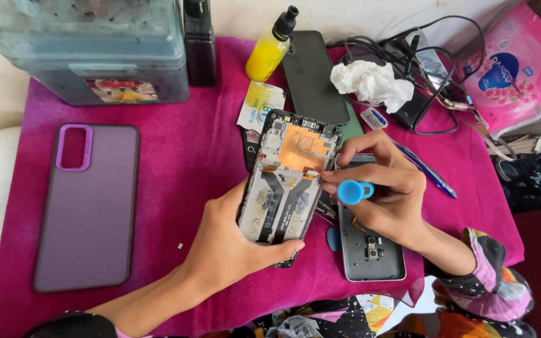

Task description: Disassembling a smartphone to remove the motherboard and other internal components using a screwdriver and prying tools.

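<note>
The opened phone frame [286, 184], its copper shield and flex cables bared, lies tilted on the magenta cloth [183, 163], and we place everything else against it. Our left hand [230, 241] grasps its lower end, thumb curled under the bottom edge. Our right hand [386, 188] is clenched on a blue pry tool [353, 191] just right of the frame, fingertips touching the frame's right edge. A grey back cover [370, 250] lies beneath that hand. Well left of the frame lies a purple phone case [89, 206]; above it stands a yellow bottle [269, 50].
</note>
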